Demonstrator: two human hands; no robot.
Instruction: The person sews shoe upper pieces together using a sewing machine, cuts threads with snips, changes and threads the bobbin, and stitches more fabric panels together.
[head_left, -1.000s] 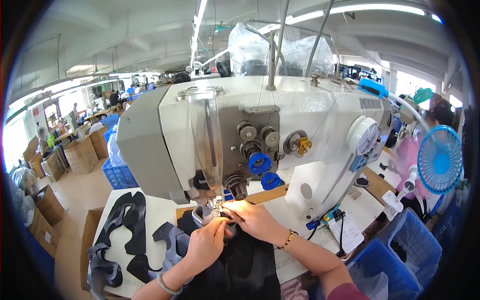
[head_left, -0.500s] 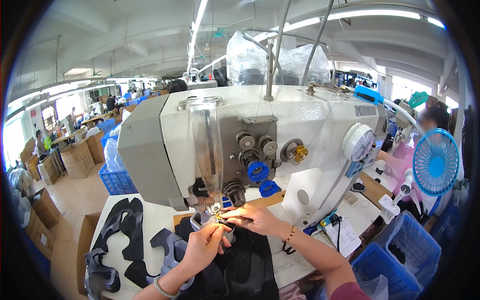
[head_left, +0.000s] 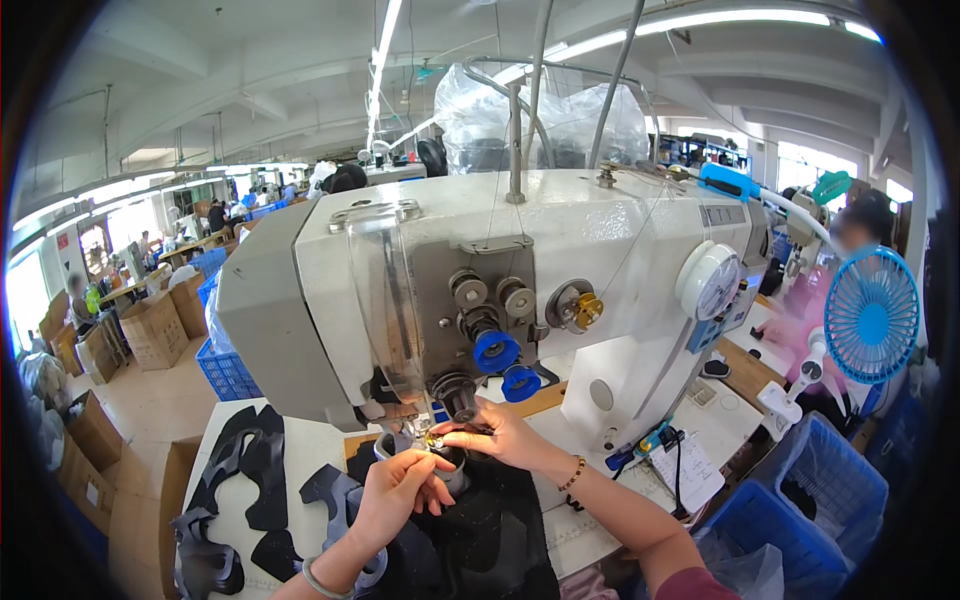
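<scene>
My left hand (head_left: 400, 488) is just in front of the sewing machine's (head_left: 385, 290) needle area, thumb and forefinger pinched together and the other fingers curled. What lies in the pinch is too small to make out. My right hand (head_left: 505, 437) reaches in from the right, its thumb pointing at the presser foot (head_left: 432, 440) and almost meeting the left fingertips. Its other fingers are bent and partly hidden, as is whatever they grip. Below both hands lies a dark sheet of material (head_left: 495, 530). Grey-and-black cut pieces (head_left: 335, 500) rest by my left forearm.
More curved dark pieces (head_left: 265, 470) lie on the white table (head_left: 225, 430) at left. A blue fan (head_left: 870, 315) and blue crates (head_left: 830, 465) stand at right. Cardboard boxes (head_left: 155, 325) are on the floor. Another person (head_left: 815, 300) sits beyond the fan.
The view has shifted a little, so the machine appears slightly further left. Both hands remain at the needle; my left fingers are somewhat more spread below the pinch, and my right thumb reaches forward.
</scene>
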